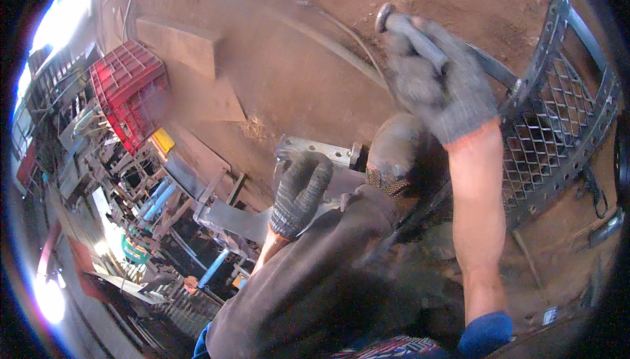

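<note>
My right hand, in a grey knit glove with an orange cuff, is raised at the upper right. Its fingers are closed around a thick metal rod with a round, flared head; motion blurs them a little. Lower and to the left, my left hand wears a similar glove. Its fingers are curled at a pale metal bracket with holes, which lies beside my bent knee and partly behind the hand. A short bolt-like piece stands at the bracket's right end.
A dark metal frame with diamond mesh stands at the right. Farther left are a red plastic crate, a flat brown sheet and heaped scrap metal. Pipes lie on the dirt floor ahead.
</note>
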The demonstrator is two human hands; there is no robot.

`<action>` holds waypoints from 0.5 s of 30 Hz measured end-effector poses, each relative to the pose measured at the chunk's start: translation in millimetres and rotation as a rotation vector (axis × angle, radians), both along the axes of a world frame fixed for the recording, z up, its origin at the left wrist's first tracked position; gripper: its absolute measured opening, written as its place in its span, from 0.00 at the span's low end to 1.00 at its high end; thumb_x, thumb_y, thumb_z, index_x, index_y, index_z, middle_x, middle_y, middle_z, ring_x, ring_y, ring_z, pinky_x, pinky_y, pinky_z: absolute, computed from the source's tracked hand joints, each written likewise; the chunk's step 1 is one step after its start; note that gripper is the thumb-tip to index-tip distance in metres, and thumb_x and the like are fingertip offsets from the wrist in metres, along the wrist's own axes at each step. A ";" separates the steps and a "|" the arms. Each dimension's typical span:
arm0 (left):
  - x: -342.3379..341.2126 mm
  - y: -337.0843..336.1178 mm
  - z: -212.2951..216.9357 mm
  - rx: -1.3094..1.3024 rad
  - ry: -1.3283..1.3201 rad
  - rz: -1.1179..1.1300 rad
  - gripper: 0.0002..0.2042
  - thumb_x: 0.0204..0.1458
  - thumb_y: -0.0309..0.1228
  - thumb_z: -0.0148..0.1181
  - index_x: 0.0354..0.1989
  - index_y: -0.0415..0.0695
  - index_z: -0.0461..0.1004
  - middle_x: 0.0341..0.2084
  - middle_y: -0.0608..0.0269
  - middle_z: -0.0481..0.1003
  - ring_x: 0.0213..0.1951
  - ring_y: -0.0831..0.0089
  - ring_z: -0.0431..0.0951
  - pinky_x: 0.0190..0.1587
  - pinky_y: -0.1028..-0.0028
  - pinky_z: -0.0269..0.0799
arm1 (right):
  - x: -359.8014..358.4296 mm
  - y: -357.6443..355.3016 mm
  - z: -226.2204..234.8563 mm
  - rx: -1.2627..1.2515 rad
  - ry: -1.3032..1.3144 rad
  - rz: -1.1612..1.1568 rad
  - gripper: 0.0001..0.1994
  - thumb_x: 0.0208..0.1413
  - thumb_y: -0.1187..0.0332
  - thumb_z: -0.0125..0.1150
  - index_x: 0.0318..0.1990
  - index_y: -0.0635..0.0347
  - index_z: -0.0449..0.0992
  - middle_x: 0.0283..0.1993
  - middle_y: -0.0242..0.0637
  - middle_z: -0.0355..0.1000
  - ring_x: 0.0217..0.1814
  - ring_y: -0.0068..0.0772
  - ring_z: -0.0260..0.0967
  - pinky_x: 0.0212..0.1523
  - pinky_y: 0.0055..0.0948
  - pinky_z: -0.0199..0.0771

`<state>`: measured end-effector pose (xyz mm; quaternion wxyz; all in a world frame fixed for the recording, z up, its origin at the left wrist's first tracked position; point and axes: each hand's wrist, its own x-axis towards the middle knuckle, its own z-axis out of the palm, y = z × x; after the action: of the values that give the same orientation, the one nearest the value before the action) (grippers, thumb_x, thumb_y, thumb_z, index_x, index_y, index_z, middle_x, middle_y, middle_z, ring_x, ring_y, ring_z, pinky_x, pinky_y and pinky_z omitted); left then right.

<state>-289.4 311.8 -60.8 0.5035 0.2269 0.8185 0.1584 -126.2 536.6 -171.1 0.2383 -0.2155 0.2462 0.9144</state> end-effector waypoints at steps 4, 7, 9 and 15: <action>3.1 2.6 3.1 0.024 -0.033 0.084 0.09 0.65 0.35 0.54 0.45 0.43 0.74 0.34 0.67 0.74 0.34 0.79 0.72 0.36 0.76 0.70 | -5.4 6.8 -13.6 0.018 -0.041 0.040 0.15 0.67 0.62 0.52 0.50 0.64 0.75 0.31 0.32 0.73 0.20 0.16 0.62 0.16 0.17 0.61; 2.9 2.5 7.3 -0.030 -0.028 0.082 0.11 0.65 0.38 0.56 0.45 0.43 0.74 0.34 0.68 0.75 0.34 0.79 0.72 0.36 0.77 0.70 | -1.4 -1.1 -1.9 0.367 -0.265 0.196 0.13 0.68 0.62 0.52 0.48 0.61 0.76 0.29 0.25 0.71 0.22 0.13 0.62 0.18 0.16 0.61; 0.2 5.3 6.1 -0.068 -0.023 0.026 0.11 0.65 0.38 0.56 0.46 0.43 0.74 0.34 0.67 0.75 0.34 0.79 0.72 0.36 0.77 0.70 | 17.5 0.9 5.6 0.194 0.019 0.109 0.12 0.68 0.62 0.51 0.46 0.61 0.76 0.29 0.23 0.70 0.25 0.11 0.62 0.21 0.14 0.61; 6.6 18.9 4.5 -0.024 0.036 0.045 0.08 0.62 0.31 0.58 0.38 0.39 0.76 0.27 0.62 0.74 0.31 0.73 0.73 0.36 0.71 0.69 | 1.7 0.2 0.1 0.186 0.025 0.074 0.11 0.66 0.59 0.54 0.46 0.56 0.76 0.26 0.25 0.70 0.19 0.13 0.59 0.17 0.14 0.56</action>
<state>-282.8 330.7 -56.3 0.4876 0.2053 0.8341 0.1560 -124.5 536.8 -171.0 0.2204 -0.1900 0.1553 0.9440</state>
